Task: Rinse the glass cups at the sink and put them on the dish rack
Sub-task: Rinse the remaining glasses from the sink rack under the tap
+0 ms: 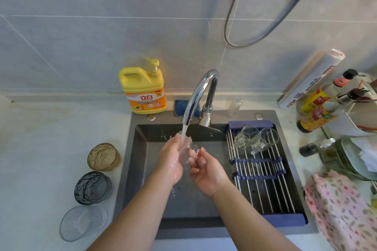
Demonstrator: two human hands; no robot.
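Note:
Water runs from the chrome faucet [201,96] onto a clear glass cup [186,149] held over the dark sink [130,149]. My left hand [170,161] cups its left side and my right hand [206,171] curls its fingers round its right side. The cup is hard to make out through the water. Two clear glass mugs [255,140] lie on the far end of the roll-up dish rack [265,185] over the sink's right half. On the counter to the left stand an amber cup [104,157], a dark grey cup [92,187] and a clear cup [82,222].
A yellow detergent bottle [143,89] and a blue sponge [180,107] sit behind the sink. Sauce bottles [318,108], a foil roll [312,79], stacked plates [359,155] and a floral cloth [342,208] crowd the right counter. A hose [265,32] hangs on the wall.

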